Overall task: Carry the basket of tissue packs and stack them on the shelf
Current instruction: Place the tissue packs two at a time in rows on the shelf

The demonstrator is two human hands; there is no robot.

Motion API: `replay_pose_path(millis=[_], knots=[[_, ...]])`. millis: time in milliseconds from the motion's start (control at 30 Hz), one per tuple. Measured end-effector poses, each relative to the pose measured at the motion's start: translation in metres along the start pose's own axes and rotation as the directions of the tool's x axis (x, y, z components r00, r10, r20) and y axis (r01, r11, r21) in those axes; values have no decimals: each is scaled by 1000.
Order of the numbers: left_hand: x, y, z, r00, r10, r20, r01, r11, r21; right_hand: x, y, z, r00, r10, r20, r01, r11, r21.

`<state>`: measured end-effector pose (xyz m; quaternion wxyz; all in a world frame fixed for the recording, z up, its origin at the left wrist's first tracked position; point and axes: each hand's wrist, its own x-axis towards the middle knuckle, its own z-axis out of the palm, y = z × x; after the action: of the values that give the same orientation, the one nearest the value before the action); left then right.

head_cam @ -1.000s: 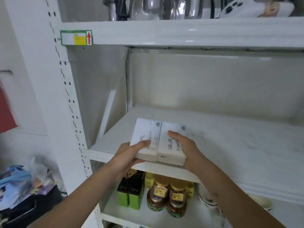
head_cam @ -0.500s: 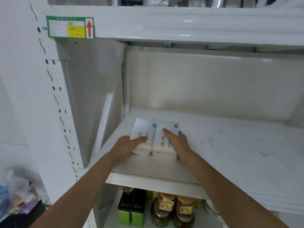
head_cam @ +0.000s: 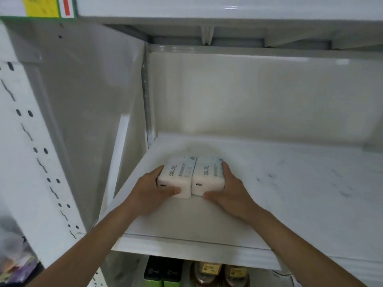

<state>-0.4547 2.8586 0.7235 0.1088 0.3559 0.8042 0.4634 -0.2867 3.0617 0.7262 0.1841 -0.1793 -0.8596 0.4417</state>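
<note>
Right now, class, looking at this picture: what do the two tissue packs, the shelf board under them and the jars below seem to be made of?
Tissue packs: soft matte wrapper, plastic film or paper, corners rounded, printed lettering.
Shelf board: probably white painted metal, smooth, scuffed with grey marks.
Jars: apparently clear glass or plastic, brown contents showing through, yellow labels; too blurred to settle.

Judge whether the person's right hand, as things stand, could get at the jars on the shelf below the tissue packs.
Probably not directly. The right hand rests on the shelf board, against the right tissue pack. That board lies between it and the jars beneath, so it would need to pull back out and reach under.
</note>
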Motion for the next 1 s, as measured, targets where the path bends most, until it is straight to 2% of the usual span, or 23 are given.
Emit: replay_pose_path(millis=[300, 567, 733, 800, 867, 933, 1000], knots=[[74, -11, 12, 996, 37, -81, -31, 997, 74, 84, 19, -6, 1000, 16, -23, -19, 992, -125], [114, -16, 16, 994, 27, -102, -22, 998, 52, 125, 34, -2, 997, 52, -51, -60, 983, -176], [99, -8, 16, 984, -41, -174, 46, 999, 26, 105, 32, 4, 976, -45, -213, 7, 984, -176], [90, -2, 13, 976, -88, -199, 90, 996, 1, 86, 23, 5, 967, -65, -247, 5, 972, -235], [80, -1, 15, 973, -114, -199, 122, 992, 30, 59, 17, 5, 973, -60, -223, -19, 942, -336], [52, 10, 22, 980, -91, -177, 121, 979, 166, 23, 12, 3, 984, -74, -163, -19, 861, -508], [11, 17, 30, 976, 0, -216, 77, 934, 349, -18, 9, 1, 971, -188, -150, 46, 759, -650]])
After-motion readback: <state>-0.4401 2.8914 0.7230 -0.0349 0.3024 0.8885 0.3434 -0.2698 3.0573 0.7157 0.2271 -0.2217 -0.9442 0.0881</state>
